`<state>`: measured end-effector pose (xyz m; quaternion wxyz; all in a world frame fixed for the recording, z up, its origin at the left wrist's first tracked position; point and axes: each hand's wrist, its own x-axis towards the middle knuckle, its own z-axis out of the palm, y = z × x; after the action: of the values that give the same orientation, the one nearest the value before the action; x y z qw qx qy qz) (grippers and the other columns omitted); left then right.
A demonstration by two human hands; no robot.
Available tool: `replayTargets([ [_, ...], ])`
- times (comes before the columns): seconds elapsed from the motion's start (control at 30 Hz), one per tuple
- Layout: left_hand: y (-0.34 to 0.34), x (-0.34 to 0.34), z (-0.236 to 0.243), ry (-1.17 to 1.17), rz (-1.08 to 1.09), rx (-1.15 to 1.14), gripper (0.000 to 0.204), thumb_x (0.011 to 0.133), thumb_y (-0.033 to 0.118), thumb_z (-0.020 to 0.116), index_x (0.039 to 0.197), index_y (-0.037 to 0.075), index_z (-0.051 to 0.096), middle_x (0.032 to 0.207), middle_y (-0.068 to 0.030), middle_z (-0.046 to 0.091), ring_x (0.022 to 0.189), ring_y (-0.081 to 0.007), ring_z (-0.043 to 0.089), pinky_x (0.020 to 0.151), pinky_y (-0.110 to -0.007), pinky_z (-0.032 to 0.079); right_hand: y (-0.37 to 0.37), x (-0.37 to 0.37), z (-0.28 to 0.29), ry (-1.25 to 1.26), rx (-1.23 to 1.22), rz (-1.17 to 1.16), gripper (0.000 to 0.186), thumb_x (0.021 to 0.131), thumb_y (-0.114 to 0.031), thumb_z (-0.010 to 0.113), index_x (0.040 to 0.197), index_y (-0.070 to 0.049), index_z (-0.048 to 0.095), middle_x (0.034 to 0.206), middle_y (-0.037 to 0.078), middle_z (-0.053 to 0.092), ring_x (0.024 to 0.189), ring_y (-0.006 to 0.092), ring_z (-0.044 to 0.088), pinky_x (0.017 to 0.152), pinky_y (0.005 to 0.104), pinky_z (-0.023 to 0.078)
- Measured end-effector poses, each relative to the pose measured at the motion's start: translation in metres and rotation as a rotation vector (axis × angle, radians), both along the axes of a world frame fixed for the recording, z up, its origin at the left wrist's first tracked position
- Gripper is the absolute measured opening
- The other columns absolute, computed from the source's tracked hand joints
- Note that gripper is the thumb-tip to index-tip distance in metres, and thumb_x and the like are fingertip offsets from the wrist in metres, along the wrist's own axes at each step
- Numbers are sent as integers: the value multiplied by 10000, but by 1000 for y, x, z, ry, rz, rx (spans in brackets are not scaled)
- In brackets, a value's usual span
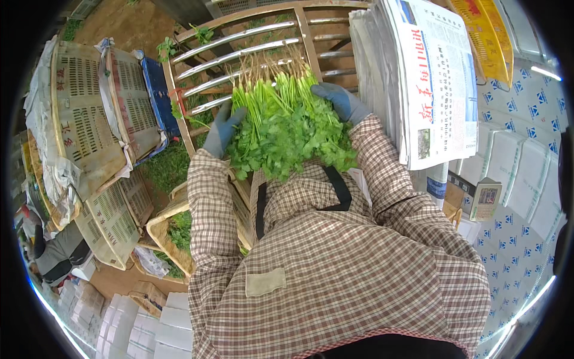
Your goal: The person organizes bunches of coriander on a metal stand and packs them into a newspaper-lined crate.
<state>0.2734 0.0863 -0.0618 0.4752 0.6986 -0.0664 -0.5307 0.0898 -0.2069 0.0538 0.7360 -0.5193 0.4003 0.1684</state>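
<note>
- Metal bars point(234, 39) run across a bench point(305, 45), with earth and scattered leaves beneath and patterned sheeting point(526, 99) off to the right.
- Greens point(287, 128) lie straight ahead, between the hands, long axis running away from the body: roots at the far end over the bars, leaves toward the checked apron point(335, 269).
- Left hand point(225, 128), gloved, curves part-open against the left edge of the greens, beside the stems.
- Right hand point(339, 102), also gloved, bends round the opposite edge, fingertips on the stems; it sits a little nearer the roots than the left. Both touch the greens; how firmly either grips, I cannot tell.
- Newspapers point(418, 84) stand stacked just beyond the right hand.
- Pale crates point(89, 113) crowd the left side, their contents hidden; a lower crate point(160, 234) holds more leaves point(180, 230).
- Yellow crate point(501, 45) stands at upper right; white boxes point(174, 326) lie at lower left, insides not visible.
</note>
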Motion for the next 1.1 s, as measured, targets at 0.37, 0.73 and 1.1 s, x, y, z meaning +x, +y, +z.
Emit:
replayTargets([
  [0.37, -44, -51, 66, 249, 116, -168, 888, 979, 293, 636, 1575, -18, 56, 1529, -250, 394, 1366, -358, 464, 1122, -415, 423, 2, -10, 7, 11, 142, -51, 644, 911, -359, 703, 1378, 48, 525, 1306, 189, 622, 1125, 245, 638, 947, 336, 509],
  [0.73, -48, -51, 61, -20, 189, -84, 616, 955, 199, 662, 1478, -15, 417, 1452, -213, 511, 1270, -301, 554, 1044, -363, 467, -1, -34, -4, 34, 57, -105, 581, 880, -268, 732, 1333, 53, 563, 1192, 173, 682, 1075, 228, 654, 941, 299, 506],
  [1.1, 2, 11, 139, -503, -64, 712, 681, 891, 596, 626, 1231, 9, 681, 1172, -208, 698, 1042, -350, 677, 904, -420, 527, 7, -26, 44, 485, -945, 225, 895, 835, -577, 704, 1429, 51, 467, 1325, 260, 604, 1242, 356, 588, 1018, 414, 497],
])
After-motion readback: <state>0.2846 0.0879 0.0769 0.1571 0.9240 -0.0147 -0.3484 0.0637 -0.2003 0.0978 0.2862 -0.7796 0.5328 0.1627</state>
